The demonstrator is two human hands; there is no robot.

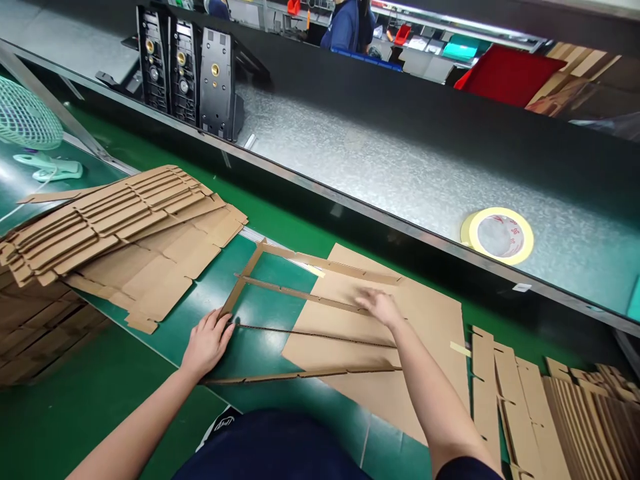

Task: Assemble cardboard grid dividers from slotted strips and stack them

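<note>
Several long slotted cardboard strips [345, 338] stand on edge, joined at their left ends to a cross strip [243, 277]. My left hand [207, 341] is closed on the near part of that cross strip, thumb on one side and fingers on the other. Over the second long strip from the back, my right hand [379, 305] hovers or touches, its fingers blurred; what it holds, if anything, cannot be made out. Beneath the right part of the strips lies a flat cardboard sheet [380, 413] on the green table [270, 347].
Stacked cardboard dividers [125, 207] lie at the left, near a green fan [30, 117]. More strips [515, 400] are at the right. The metal shelf [340, 153] holds black parts [215, 83] and a tape roll [497, 235]. A person [345, 27] is beyond.
</note>
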